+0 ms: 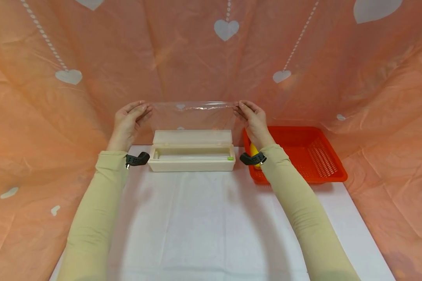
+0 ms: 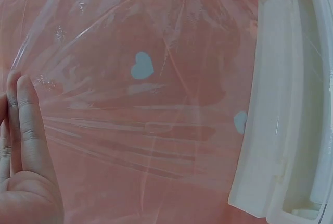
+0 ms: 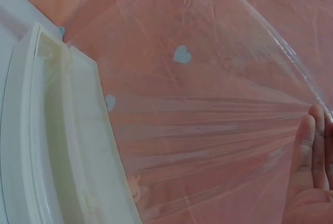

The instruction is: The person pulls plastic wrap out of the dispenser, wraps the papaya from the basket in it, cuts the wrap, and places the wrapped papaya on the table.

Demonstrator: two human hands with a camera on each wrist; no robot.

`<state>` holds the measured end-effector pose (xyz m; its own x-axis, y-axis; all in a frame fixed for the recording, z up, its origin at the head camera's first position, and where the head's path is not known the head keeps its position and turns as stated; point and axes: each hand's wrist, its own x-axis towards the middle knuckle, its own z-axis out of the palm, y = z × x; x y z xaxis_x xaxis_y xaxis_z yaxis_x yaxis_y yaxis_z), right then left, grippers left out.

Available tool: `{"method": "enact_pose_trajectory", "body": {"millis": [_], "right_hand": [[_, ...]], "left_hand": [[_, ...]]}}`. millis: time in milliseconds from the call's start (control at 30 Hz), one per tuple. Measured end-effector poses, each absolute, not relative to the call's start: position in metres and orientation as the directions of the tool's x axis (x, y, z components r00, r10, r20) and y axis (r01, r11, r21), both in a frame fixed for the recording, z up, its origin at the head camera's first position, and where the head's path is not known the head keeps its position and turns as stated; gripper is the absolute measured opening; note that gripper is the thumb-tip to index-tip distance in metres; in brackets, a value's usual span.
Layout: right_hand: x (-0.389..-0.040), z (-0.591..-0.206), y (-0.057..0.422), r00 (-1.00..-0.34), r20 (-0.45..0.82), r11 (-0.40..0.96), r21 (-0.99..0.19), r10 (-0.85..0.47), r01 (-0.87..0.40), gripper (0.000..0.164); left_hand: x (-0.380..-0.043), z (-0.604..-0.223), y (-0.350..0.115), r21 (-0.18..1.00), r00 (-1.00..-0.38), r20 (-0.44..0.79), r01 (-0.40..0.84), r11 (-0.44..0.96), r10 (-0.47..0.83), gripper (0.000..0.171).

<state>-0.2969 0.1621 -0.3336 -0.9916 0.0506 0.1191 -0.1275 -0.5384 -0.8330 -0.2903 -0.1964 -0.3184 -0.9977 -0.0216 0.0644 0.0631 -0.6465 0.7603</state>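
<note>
A clear sheet of plastic wrap (image 1: 197,113) stretches upright between my two hands, above and behind a white wrap dispenser box (image 1: 191,166). My left hand (image 1: 131,121) pinches its upper left corner between thumb and fingers. At the upper right corner, my right hand (image 1: 252,119) pinches the sheet the same way. Creases fan out from both grips in the wrist views. The dispenser's lid (image 1: 192,137) is tipped back, and a pale roll (image 2: 323,104) lies inside. A small green piece (image 1: 230,158) sits at the box's front right edge.
An orange-red plastic basket (image 1: 323,156) stands right of the box, partly behind my right forearm. Something yellow (image 1: 254,150) lies in its left end. The table has a white cloth (image 1: 193,218). A pink-orange curtain with white hearts (image 1: 193,58) hangs behind and at both sides.
</note>
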Motion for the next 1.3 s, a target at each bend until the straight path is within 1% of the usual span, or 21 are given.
{"method": "enact_pose_trajectory", "body": {"millis": [100,167,300,433,533,633,733,867,1000,1300], "right_hand": [[-0.2975,-0.333,0.1618,-0.991,0.125,-0.55,-0.825,0.05,-0.132,0.015],[-0.2977,-0.3325,0.162,-0.99,0.133,-0.551,-0.823,0.048,-0.138,0.016],[-0.2962,-0.3316,0.1621,-0.989,0.141,-0.542,-0.829,0.04,-0.14,0.02],[-0.2945,-0.3309,0.1618,-0.991,0.126,-0.537,-0.834,0.045,-0.131,0.019],[-0.2947,-0.3296,0.1616,-0.991,0.124,-0.539,-0.831,0.057,-0.135,0.025],[-0.2954,-0.3285,0.1608,-0.99,0.131,-0.545,-0.826,0.061,-0.143,0.033],[-0.2958,-0.3287,0.1602,-0.99,0.126,-0.54,-0.83,0.058,-0.137,0.03],[-0.2956,-0.3297,0.1595,-0.991,0.125,-0.525,-0.841,0.052,-0.133,0.019],[-0.2942,-0.3307,0.1595,-0.99,0.131,-0.522,-0.841,0.052,-0.139,0.021],[-0.289,-0.3311,0.1642,-0.991,0.124,-0.534,-0.835,0.055,-0.134,0.017]], "left_hand": [[-0.2896,-0.3161,-0.1963,0.756,-0.998,0.058,0.059,-0.652,-0.023,0.04],[-0.2896,-0.3148,-0.1966,0.752,-0.998,0.063,0.062,-0.656,-0.022,0.041],[-0.29,-0.3133,-0.1979,0.746,-0.996,0.08,0.08,-0.661,-0.03,0.033],[-0.2902,-0.3123,-0.1986,0.749,-0.996,0.082,0.088,-0.657,-0.039,0.022],[-0.2905,-0.311,-0.1981,0.75,-0.996,0.085,0.09,-0.655,-0.039,0.021],[-0.29,-0.3099,-0.1982,0.749,-0.995,0.095,0.097,-0.655,-0.038,0.025],[-0.2888,-0.3104,-0.1992,0.749,-0.995,0.092,0.098,-0.655,-0.043,0.026],[-0.2882,-0.3124,-0.2004,0.737,-0.996,0.081,0.089,-0.67,-0.043,0.028],[-0.2891,-0.3148,-0.1992,0.728,-0.995,0.085,0.093,-0.679,-0.046,0.034],[-0.2873,-0.3143,-0.1962,0.749,-0.996,0.084,0.086,-0.657,-0.034,0.036]]}}
